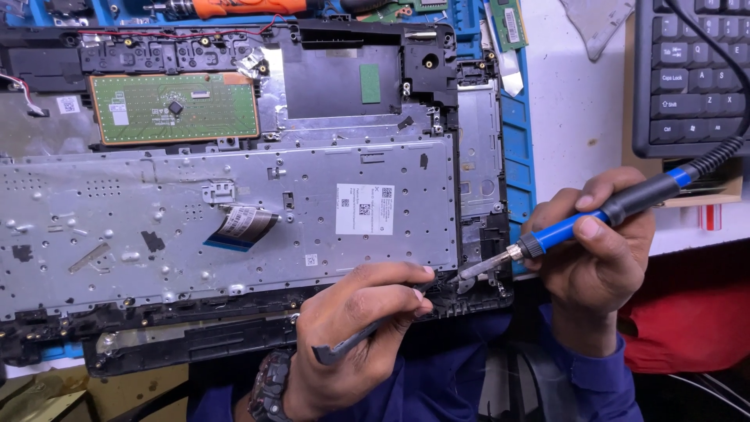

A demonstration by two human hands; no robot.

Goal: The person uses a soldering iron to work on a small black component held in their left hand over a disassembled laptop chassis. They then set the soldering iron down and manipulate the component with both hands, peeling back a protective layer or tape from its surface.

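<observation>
An opened laptop base (234,211) lies upside down, its silver keyboard back plate showing. My right hand (598,258) holds a soldering iron (594,219) with a blue and black handle; its metal tip reaches the plate's lower right corner. My left hand (355,336) grips dark tweezers (367,336) whose points meet the same corner, just left of the iron's tip. A green trackpad board (173,108) sits at the upper left. A flat ribbon cable (242,228) lies folded on the plate.
A blue work mat (519,148) lies under the laptop. A black keyboard (691,74) stands at the upper right, the iron's cord running over it. An orange-handled tool (250,8) and a green memory module (509,25) lie along the far edge. Red cloth (687,320) is at lower right.
</observation>
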